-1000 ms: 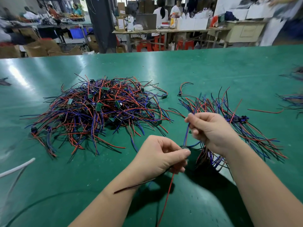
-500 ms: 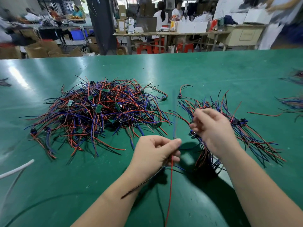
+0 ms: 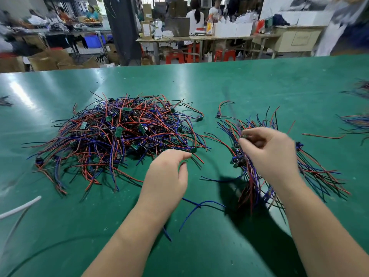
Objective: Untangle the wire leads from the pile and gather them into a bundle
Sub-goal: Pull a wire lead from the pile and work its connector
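While the left hand (image 3: 165, 176) hovers at the near right edge of the big tangled pile of red, blue and black wire leads with small green circuit boards (image 3: 119, 136), its fingers (image 3: 184, 156) are loosely curled, with a clear gap between forefinger and thumb and nothing plainly held. The forefinger tip points at a small green board (image 3: 193, 150) on the pile's fringe, just beside it.

A loose blue wire lead (image 3: 201, 204) lies on the green desk (image 3: 239, 86) and runs out from under the left wrist toward the right.

The right hand (image 3: 273, 154) is above the gathered bundle of red, blue and black leads (image 3: 251, 176), which lies fanned out on the desk to the right of the pile, apart from it. Its fingers (image 3: 251, 134) are bent, with their tips among the bundle's upper wires; motion blur hides whether they pinch a lead.

A single red wire (image 3: 321, 136) lies by itself right of the bundle. More wire heaps (image 3: 357, 120) sit at the desk's right edge, and a white cable (image 3: 20, 206) crosses the near left corner.
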`<control>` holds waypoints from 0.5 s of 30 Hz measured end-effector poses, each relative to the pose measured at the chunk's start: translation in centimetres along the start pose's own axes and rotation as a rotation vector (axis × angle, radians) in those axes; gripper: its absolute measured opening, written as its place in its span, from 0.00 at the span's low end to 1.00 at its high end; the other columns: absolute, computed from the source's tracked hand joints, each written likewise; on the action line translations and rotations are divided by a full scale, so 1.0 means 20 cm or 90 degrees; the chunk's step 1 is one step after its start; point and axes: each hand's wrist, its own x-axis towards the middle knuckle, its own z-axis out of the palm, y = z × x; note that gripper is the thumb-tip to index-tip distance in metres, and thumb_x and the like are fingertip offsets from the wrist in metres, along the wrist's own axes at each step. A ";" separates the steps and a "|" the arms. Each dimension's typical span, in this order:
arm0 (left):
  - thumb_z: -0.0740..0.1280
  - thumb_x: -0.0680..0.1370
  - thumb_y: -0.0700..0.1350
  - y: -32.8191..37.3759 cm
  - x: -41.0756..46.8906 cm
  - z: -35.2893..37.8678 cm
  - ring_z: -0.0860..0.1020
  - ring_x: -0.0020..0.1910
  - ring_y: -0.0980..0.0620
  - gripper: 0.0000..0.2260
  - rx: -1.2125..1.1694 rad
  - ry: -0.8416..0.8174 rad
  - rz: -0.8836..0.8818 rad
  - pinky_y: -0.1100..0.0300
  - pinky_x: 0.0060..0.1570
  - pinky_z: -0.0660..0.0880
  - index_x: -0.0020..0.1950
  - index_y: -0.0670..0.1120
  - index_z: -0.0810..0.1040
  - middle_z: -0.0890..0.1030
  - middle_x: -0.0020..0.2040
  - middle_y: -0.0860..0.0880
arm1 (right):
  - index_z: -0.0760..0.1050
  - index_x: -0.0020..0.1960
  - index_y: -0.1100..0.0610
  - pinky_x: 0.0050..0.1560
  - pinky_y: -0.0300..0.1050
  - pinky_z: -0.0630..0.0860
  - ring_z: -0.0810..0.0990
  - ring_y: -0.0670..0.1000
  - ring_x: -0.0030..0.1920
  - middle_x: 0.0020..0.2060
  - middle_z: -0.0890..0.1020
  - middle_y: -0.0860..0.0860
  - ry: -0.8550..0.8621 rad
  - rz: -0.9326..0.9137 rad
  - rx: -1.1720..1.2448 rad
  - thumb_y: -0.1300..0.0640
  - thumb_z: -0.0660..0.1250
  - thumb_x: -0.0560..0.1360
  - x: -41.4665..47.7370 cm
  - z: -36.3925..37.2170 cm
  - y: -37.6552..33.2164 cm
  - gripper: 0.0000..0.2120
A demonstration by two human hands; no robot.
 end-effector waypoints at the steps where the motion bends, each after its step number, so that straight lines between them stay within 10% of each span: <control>1: 0.66 0.76 0.41 -0.02 0.00 -0.01 0.75 0.59 0.53 0.14 0.066 -0.041 -0.011 0.63 0.62 0.67 0.61 0.46 0.79 0.80 0.58 0.50 | 0.83 0.45 0.53 0.46 0.42 0.77 0.80 0.46 0.37 0.36 0.84 0.49 0.040 -0.001 -0.075 0.59 0.71 0.69 0.03 -0.04 0.03 0.05; 6: 0.63 0.78 0.56 -0.08 -0.01 0.03 0.66 0.68 0.51 0.18 0.256 -0.229 -0.109 0.54 0.64 0.64 0.67 0.55 0.72 0.69 0.69 0.53 | 0.82 0.45 0.63 0.51 0.48 0.73 0.80 0.61 0.47 0.42 0.84 0.61 0.043 0.072 -0.315 0.63 0.69 0.70 0.12 -0.18 0.17 0.06; 15: 0.64 0.77 0.57 -0.12 0.00 0.03 0.68 0.66 0.48 0.17 0.268 -0.158 -0.150 0.53 0.62 0.66 0.64 0.56 0.75 0.73 0.65 0.50 | 0.80 0.57 0.53 0.59 0.53 0.72 0.74 0.62 0.56 0.54 0.75 0.60 -0.111 0.122 -0.376 0.51 0.68 0.73 0.06 -0.09 0.10 0.14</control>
